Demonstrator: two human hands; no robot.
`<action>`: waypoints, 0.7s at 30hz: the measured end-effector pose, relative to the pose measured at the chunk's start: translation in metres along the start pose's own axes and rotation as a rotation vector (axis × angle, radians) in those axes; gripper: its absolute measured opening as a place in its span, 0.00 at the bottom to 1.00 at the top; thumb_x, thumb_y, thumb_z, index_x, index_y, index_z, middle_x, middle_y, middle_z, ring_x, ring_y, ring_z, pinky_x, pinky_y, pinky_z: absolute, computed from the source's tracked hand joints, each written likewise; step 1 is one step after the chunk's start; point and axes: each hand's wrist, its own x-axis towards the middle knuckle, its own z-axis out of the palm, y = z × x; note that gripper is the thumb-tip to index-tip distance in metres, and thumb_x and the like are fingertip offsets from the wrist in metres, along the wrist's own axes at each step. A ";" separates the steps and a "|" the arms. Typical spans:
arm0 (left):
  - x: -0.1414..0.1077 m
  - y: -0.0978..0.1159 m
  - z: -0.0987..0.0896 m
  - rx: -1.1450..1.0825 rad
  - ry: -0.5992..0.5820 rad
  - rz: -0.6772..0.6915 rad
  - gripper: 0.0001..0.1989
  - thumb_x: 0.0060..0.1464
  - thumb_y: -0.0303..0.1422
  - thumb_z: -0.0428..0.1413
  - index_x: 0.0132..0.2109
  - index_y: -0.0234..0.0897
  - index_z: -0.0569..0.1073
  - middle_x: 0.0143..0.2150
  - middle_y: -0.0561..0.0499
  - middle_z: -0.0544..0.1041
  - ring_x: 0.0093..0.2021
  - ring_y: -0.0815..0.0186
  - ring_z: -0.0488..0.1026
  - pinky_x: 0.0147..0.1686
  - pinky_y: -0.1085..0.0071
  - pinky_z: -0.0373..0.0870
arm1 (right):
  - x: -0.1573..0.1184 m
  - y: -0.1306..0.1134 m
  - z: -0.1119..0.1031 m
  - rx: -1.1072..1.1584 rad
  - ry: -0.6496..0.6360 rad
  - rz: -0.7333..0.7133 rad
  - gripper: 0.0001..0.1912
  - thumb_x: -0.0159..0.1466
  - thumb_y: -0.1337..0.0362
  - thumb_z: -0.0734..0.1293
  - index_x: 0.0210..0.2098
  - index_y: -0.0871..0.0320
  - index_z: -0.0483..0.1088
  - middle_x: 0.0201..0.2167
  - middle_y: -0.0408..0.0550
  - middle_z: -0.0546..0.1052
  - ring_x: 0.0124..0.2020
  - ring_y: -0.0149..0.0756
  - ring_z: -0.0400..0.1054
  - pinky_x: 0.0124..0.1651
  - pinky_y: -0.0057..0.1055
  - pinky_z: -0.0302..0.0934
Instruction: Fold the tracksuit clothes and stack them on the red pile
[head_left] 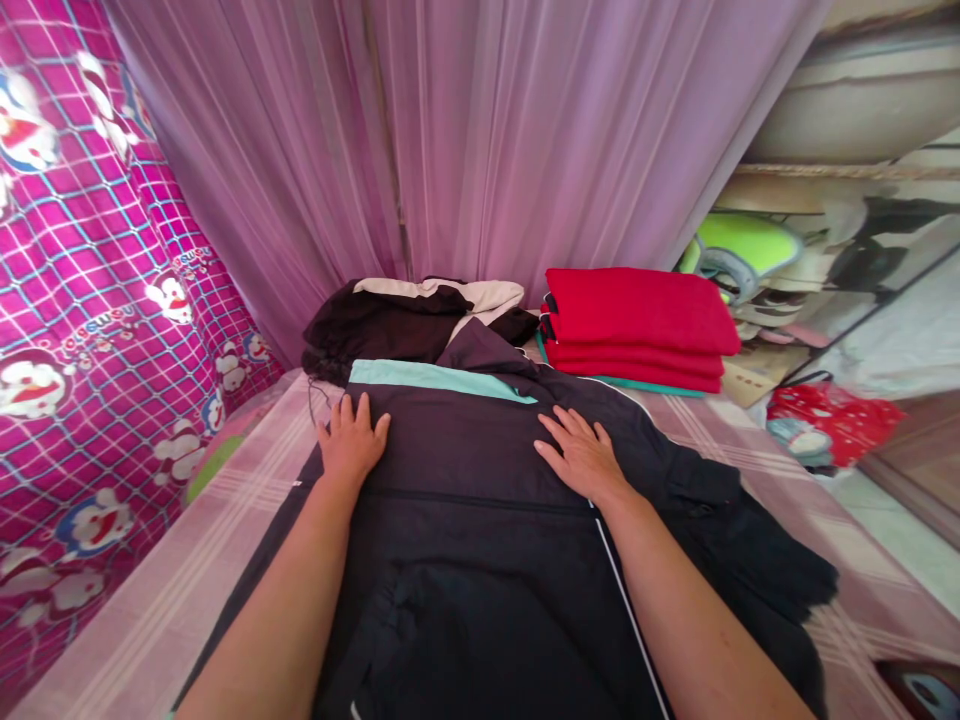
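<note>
A dark jacket [480, 450] with white piping and a strip of light teal lining [435, 378] lies spread on the bed. My left hand [352, 437] rests flat on its upper left part, fingers spread, just below the teal strip. On the upper right part lies my right hand [579, 452], palm down with the fingers apart. Neither hand grips the cloth. One sleeve [757, 535] of the jacket reaches out to the right, past my right forearm.
Behind the jacket sit a rumpled black and white garment [405, 318] and a folded red stack [637, 325]. Purple curtains [480, 140] hang at the back, a pink cartoon cloth [97, 300] at the left. Shelves [847, 120] and a red bag [832, 415] are at right.
</note>
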 end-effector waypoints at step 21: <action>0.014 -0.023 -0.017 -0.429 0.254 -0.231 0.22 0.63 0.36 0.44 0.59 0.39 0.72 0.53 0.44 0.79 0.53 0.54 0.75 0.52 0.60 0.69 | 0.000 0.001 0.001 0.002 0.018 -0.002 0.28 0.70 0.49 0.54 0.66 0.48 0.61 0.70 0.49 0.58 0.70 0.48 0.48 0.68 0.56 0.45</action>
